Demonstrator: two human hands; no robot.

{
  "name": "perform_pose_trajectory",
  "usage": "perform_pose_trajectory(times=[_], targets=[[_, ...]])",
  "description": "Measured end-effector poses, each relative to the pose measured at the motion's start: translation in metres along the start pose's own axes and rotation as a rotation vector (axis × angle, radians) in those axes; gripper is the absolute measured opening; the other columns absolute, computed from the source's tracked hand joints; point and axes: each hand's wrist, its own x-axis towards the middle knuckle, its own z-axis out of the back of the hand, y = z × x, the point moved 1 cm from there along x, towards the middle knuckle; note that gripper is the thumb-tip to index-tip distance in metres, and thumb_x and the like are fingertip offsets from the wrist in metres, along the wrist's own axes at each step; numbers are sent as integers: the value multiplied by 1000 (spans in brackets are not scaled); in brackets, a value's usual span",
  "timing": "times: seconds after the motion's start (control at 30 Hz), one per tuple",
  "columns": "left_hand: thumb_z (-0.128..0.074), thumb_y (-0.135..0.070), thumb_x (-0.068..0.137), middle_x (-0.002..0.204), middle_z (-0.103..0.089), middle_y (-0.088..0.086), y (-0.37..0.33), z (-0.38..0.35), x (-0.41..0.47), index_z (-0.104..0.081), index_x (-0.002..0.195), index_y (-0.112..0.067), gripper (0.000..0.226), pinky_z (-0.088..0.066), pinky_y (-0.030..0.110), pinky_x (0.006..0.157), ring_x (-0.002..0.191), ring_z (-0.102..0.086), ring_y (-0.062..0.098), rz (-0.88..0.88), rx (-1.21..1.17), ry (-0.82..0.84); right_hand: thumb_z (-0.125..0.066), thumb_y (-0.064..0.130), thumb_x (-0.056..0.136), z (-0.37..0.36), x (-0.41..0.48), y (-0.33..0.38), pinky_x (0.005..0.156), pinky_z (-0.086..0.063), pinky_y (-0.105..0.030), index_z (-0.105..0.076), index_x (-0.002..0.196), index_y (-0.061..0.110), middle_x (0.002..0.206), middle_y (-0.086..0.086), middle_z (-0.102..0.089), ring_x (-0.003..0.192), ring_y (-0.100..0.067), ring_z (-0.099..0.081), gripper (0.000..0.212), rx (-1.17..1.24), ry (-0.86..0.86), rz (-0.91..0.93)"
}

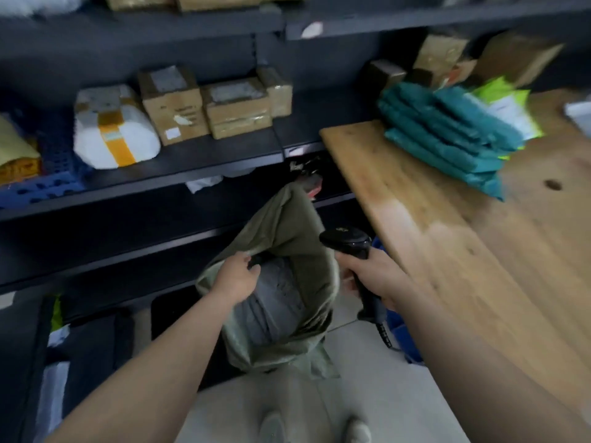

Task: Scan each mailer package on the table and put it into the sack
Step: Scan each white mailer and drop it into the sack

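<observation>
Left hand [238,278] sits at the rim of the olive-green woven sack [287,219], fingers curled inward over its edge. Blur hides whether they pinch the fabric or a dark edge just inside, so I cannot tell its grip. Right hand [374,276], at 3 o'clock from the sack's mouth, is wrapped tightly round the handle of a black handheld barcode scanner [348,243], its head tilted toward the sack.

The sack stands open on the pale floor [367,394] with a grey plastic mailer [275,302] lying inside. At 2 o'clock, a stack of teal plastic mailers [447,139] rests on the wooden table [479,266], with lime-green and white mailers [502,100] just beyond. Dark metal shelving [192,155] runs from 9 to 12 o'clock, carrying brown cardboard boxes [236,107], a white wrapped parcel with yellow tape [115,129] and a blue plastic crate [57,174].
</observation>
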Motion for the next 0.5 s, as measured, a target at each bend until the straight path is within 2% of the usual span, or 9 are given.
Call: perform_pose_trajectory(times=[0.13, 0.2, 0.3, 0.4, 0.5], targets=[[-51, -31, 97, 130, -56, 7, -86, -21, -29, -52, 132, -11, 40, -45, 33, 98, 117, -55, 24, -273, 248, -23, -66, 33, 92, 61, -51, -12, 56, -54, -31, -63, 92, 4, 71, -13, -67, 55, -22, -61, 29, 18, -56, -22], [-49, -33, 97, 126, -56, 5, -129, -42, -49, -53, 129, -14, 37, -48, 35, 93, 112, -56, 22, -413, 376, -23, -66, 33, 93, 98, -73, -23, 57, -55, -32, -64, 94, 3, 73, -14, -69, 57, -22, -63, 31, 15, -89, -11], [-47, -36, 98, 124, -57, 2, -191, -84, -85, -55, 126, -17, 35, -50, 39, 89, 109, -57, 22, -608, 535, -62, -65, 32, 93, 162, -105, -41, 54, -53, -30, -62, 104, 9, 76, -12, -69, 56, -21, -63, 26, 27, -164, 20], [-44, -37, 98, 122, -58, 1, -245, -135, -120, -56, 125, -19, 35, -48, 35, 85, 108, -56, 22, -756, 670, -105, -65, 31, 93, 232, -136, -63, 51, -51, -28, -62, 105, 12, 73, -10, -68, 53, -19, -62, 23, 33, -237, 44], [-43, -39, 97, 118, -60, 0, -291, -192, -155, -57, 126, -19, 38, -47, 34, 84, 105, -58, 21, -832, 712, -118, -65, 30, 93, 301, -162, -90, 50, -48, -28, -61, 106, 12, 73, -10, -65, 51, -19, -59, 22, 19, -289, 69]])
